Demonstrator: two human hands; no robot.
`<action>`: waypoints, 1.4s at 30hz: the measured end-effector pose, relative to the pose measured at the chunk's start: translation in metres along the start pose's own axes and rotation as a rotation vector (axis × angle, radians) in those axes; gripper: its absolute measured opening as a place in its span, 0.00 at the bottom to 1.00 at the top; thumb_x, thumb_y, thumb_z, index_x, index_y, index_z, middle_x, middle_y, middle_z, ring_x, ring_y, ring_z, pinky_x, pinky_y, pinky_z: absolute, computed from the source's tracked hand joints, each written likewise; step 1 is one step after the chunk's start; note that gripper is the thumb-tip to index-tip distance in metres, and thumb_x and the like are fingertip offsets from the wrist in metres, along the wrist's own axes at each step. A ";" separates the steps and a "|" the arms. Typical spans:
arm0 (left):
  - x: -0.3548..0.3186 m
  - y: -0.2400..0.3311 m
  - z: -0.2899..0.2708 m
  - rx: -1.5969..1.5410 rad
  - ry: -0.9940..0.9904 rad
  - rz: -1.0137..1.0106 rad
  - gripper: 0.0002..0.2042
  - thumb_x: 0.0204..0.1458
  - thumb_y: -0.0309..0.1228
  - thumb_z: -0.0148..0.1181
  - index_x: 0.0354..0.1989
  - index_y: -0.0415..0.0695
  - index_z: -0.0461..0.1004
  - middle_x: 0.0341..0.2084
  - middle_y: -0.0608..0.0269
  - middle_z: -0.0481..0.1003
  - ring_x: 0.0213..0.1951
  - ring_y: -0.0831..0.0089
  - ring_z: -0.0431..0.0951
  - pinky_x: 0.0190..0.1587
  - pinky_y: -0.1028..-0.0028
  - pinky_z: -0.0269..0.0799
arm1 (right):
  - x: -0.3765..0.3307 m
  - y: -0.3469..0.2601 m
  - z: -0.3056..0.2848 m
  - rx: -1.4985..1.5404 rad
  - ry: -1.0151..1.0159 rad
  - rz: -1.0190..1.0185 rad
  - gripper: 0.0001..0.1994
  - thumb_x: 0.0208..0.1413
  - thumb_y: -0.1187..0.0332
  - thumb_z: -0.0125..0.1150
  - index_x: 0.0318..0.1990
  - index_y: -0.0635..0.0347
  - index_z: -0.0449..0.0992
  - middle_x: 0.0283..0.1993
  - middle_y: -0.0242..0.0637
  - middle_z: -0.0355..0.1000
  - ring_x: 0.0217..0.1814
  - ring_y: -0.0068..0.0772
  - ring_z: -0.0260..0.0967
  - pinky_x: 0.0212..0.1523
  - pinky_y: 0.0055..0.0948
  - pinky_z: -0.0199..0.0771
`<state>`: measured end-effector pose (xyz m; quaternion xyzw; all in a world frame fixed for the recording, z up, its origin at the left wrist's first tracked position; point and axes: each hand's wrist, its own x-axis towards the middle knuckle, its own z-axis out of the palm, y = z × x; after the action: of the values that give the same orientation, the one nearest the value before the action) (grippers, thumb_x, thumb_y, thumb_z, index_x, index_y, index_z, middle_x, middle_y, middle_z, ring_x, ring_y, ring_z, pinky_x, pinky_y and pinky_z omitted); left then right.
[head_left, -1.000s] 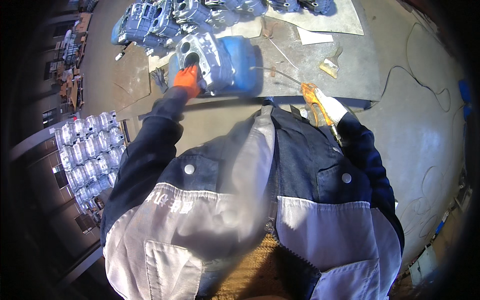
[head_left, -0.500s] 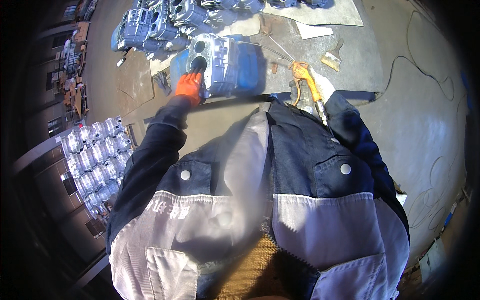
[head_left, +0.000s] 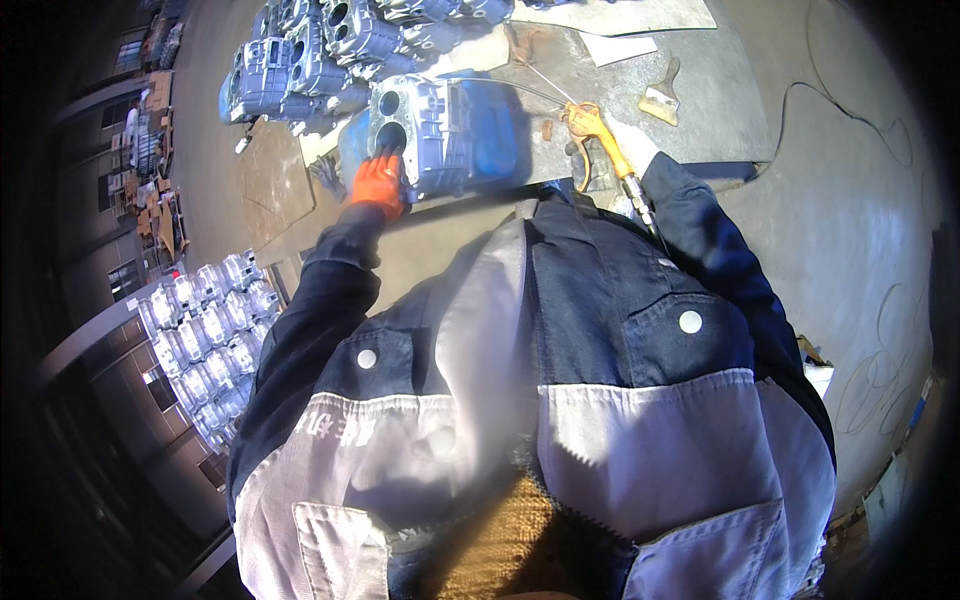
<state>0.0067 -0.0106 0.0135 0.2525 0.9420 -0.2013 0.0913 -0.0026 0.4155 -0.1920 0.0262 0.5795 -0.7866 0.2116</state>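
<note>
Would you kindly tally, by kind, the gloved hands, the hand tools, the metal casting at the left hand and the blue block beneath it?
Gloved hands: 2 (left hand, right hand)
Orange gun-shaped tool, held in the right hand: 1
Brush: 1
Metal casting at the left hand: 1
Blue block: 1
Total: 6

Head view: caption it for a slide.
Left hand on a metal casting, right hand gripping an orange air gun.
</note>
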 end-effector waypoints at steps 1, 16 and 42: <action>0.001 0.000 0.000 -0.006 -0.028 -0.014 0.27 0.33 0.35 0.63 0.45 0.39 0.65 0.44 0.51 0.71 0.50 0.59 0.70 0.55 0.65 0.61 | -0.002 -0.006 -0.001 -0.015 0.009 0.043 0.20 0.65 0.56 0.43 0.52 0.66 0.69 0.42 0.36 0.72 0.39 0.25 0.69 0.40 0.25 0.69; 0.000 -0.004 0.011 0.041 -0.100 -0.037 0.31 0.37 0.34 0.57 0.55 0.37 0.62 0.46 0.50 0.70 0.53 0.57 0.68 0.60 0.63 0.57 | -0.023 -0.052 0.008 0.564 -0.050 0.230 0.20 0.65 0.58 0.45 0.53 0.66 0.68 0.48 0.37 0.71 0.45 0.24 0.70 0.44 0.21 0.70; 0.005 0.003 -0.009 -0.042 -0.165 -0.069 0.35 0.35 0.35 0.63 0.56 0.38 0.61 0.48 0.51 0.69 0.54 0.58 0.67 0.60 0.63 0.57 | -0.022 -0.048 0.010 0.551 0.074 0.295 0.20 0.65 0.59 0.44 0.56 0.66 0.65 0.51 0.40 0.70 0.50 0.27 0.70 0.51 0.22 0.70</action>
<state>0.0039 -0.0024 0.0189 0.2007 0.9434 -0.2047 0.1669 0.0025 0.4245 -0.1392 0.1948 0.3418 -0.8733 0.2874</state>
